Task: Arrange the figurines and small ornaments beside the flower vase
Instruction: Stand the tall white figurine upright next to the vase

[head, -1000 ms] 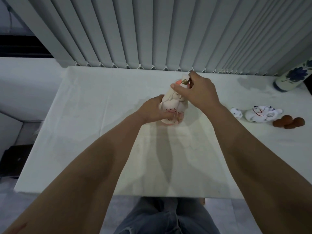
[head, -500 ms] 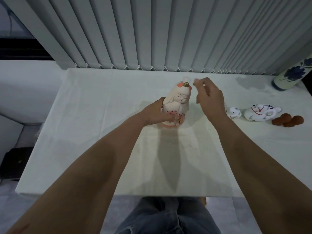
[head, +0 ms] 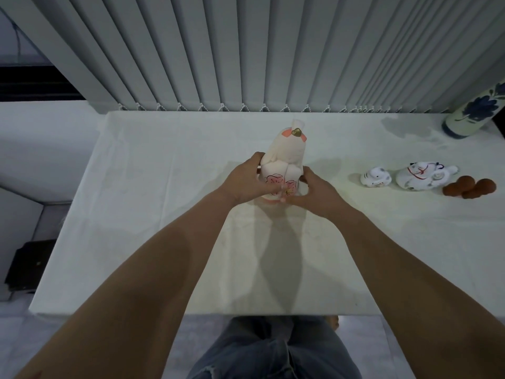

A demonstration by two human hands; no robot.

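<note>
head view: both hands, left hand (head: 247,179) and right hand (head: 314,191), clasp the upright doll (head: 284,165) at its base; the vase (head: 475,110) stands far to the right, nearer the right hand.

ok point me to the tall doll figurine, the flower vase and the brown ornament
tall doll figurine (head: 287,157), head view, on its pale back above the hands
flower vase (head: 470,113), head view, on the painted blue flower on its side
brown ornament (head: 470,188), head view, on the middle of its rounded lobes
</note>
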